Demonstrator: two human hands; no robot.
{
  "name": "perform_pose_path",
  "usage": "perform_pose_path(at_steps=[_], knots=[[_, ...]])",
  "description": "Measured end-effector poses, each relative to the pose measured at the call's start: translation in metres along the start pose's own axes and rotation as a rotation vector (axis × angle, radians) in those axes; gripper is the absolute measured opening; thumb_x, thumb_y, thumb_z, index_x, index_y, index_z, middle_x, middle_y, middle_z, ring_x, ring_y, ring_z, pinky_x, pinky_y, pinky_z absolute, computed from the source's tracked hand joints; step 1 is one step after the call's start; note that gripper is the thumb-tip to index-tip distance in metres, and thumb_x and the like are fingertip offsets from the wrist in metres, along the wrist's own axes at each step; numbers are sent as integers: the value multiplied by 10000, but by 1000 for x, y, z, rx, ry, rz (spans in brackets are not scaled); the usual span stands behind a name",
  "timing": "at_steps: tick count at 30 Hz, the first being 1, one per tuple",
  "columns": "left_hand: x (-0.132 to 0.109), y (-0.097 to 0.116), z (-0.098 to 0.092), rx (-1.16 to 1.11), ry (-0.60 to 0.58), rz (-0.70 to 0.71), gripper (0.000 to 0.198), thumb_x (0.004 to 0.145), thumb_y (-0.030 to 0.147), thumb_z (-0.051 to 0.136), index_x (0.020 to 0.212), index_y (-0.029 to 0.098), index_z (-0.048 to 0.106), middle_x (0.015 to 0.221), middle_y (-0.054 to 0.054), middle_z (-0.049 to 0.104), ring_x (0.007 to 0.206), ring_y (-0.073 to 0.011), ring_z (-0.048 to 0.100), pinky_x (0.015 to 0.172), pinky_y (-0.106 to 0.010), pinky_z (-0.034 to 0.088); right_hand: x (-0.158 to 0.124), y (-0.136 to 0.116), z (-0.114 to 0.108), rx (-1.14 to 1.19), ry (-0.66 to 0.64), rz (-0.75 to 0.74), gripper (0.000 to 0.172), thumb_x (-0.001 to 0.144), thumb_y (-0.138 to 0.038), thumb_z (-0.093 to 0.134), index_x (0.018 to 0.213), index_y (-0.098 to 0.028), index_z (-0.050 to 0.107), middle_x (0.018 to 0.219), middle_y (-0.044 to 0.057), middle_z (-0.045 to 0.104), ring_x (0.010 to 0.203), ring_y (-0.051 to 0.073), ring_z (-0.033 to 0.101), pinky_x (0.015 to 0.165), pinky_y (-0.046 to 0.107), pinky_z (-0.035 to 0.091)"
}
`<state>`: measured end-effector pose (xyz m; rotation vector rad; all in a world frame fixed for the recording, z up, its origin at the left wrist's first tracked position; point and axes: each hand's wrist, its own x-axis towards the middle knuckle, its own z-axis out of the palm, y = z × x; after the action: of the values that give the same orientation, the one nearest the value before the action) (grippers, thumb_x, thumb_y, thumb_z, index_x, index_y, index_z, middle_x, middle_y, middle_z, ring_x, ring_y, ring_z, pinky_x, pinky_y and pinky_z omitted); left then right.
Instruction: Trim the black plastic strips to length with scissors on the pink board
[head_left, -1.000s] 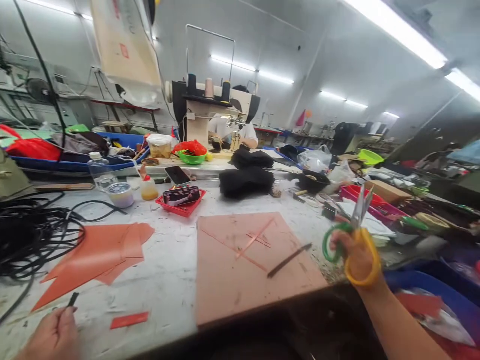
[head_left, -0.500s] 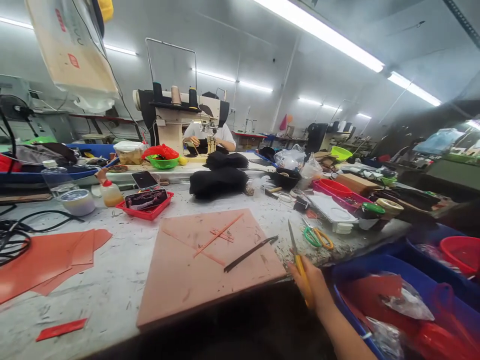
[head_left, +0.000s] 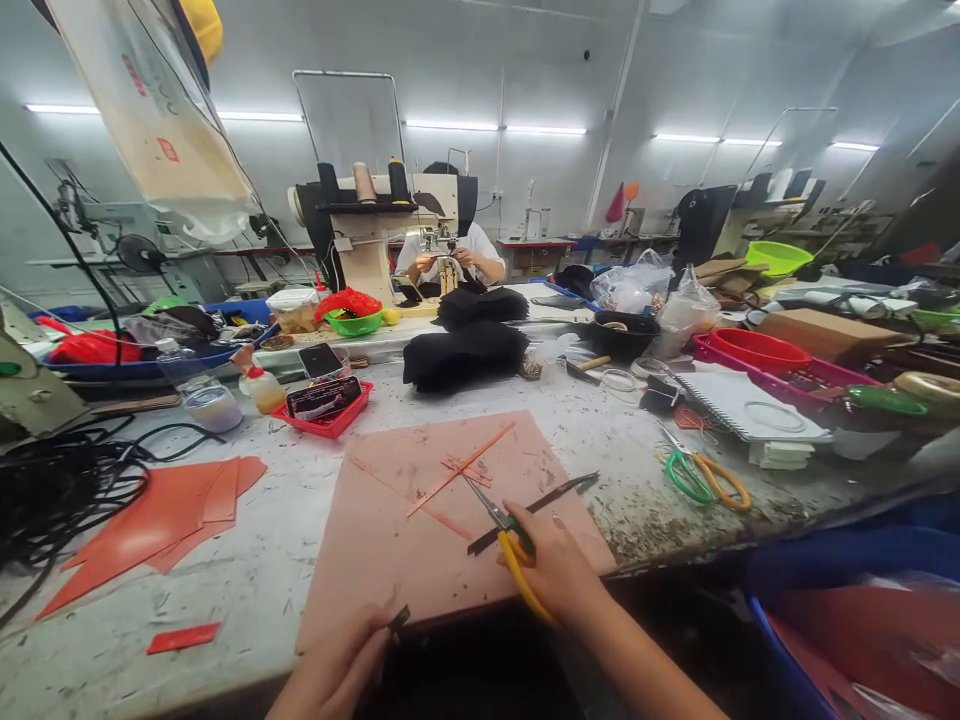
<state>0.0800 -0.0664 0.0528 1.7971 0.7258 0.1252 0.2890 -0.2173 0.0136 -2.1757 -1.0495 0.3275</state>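
My right hand point(head_left: 559, 568) is closed round yellow-handled scissors point(head_left: 519, 578), whose blades point forward-left over the pinkish board point(head_left: 360, 550). A dark green bit shows beside the handle; what it is I cannot make out. At the board's near left edge, my left hand point(head_left: 345, 650) pinches a small dark green piece point(head_left: 400, 618). An orange strip point(head_left: 480, 455) and several short orange scraps lie on the board just ahead of the scissor tips. A long dark strip point(head_left: 559, 492) runs slantwise over the board's right side, partly behind my right hand.
Left lie orange sheets point(head_left: 161, 500), a red scrap point(head_left: 184, 638) and black cords point(head_left: 67, 490). A red tray point(head_left: 330, 425) holds a phone. Black pieces point(head_left: 465, 355) are stacked ahead. Green-and-orange-handled scissors point(head_left: 701, 478) lie right. Opposite, a person works at a sewing machine point(head_left: 360, 235).
My right hand has carried the yellow scissors left from the table edge to over the board. My left hand has come into view with the small green piece. The view has turned.
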Motion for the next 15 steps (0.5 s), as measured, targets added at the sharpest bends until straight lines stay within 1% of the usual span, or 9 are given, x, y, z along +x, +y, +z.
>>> perform_pose_path(at_steps=[3, 5, 8, 10, 13, 15], knots=[[6, -4, -3, -66, -11, -78, 517, 682, 695, 502, 652, 181, 548, 509, 58, 382, 476, -100, 318, 461, -214, 240, 4, 6, -4, 12, 55, 5, 582, 769, -215, 534, 1335, -189, 403, 1157, 131, 609, 1003, 275, 589, 875, 414, 450], [8, -6, -1, -146, -21, -115, 516, 663, 693, 529, 633, 177, 518, 498, 69, 362, 462, -87, 273, 447, -209, 185, 11, 3, -8, -13, 43, -20, 608, 787, -193, 492, 1373, -166, 333, 1185, 141, 583, 1007, 259, 583, 853, 379, 464], [12, -8, 6, -265, -31, -111, 538, 627, 710, 550, 620, 175, 495, 493, 71, 363, 468, -83, 268, 452, -206, 165, 31, -17, -7, -147, -53, -145, 638, 796, -149, 445, 1404, -138, 252, 1030, 122, 637, 880, 230, 614, 720, 311, 497], [14, -9, 10, -308, -39, -109, 553, 608, 726, 553, 616, 177, 487, 493, 71, 367, 470, -85, 269, 454, -206, 174, 49, -37, 2, -227, -126, -272, 637, 798, -154, 459, 1400, -138, 253, 983, 96, 647, 825, 208, 617, 676, 273, 488], [10, -11, 9, -317, 5, -81, 563, 604, 735, 552, 617, 174, 499, 497, 69, 370, 477, -88, 268, 469, -209, 205, 75, -66, 26, -302, -202, -442, 607, 787, -190, 517, 1364, -159, 330, 1040, 93, 638, 871, 206, 606, 712, 262, 466], [2, -13, 4, -311, 49, -62, 574, 612, 737, 543, 650, 164, 538, 510, 62, 384, 485, -89, 278, 481, -213, 213, 87, -79, 43, -368, -252, -549, 565, 783, -227, 546, 1324, -160, 398, 1027, 114, 643, 905, 239, 595, 750, 299, 451]])
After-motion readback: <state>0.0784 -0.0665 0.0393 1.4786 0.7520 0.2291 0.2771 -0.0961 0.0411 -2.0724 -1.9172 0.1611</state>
